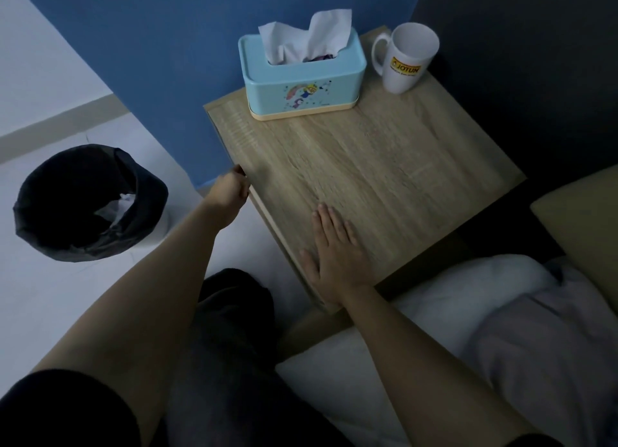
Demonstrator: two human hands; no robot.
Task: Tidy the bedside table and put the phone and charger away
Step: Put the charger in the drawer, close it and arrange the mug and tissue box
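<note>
on wooden bedside table (384, 179), tissue box (302, 75), mug (406, 58)

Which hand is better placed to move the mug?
The right hand. It lies flat and free on the table, on the mug's side. The left hand is at the table's left edge.

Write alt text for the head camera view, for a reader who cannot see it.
A person's left hand grips the left edge of a wooden bedside table while the right hand lies flat on its top. A blue tissue box and a white mug stand at the back; a black bin sits on the floor.
</note>
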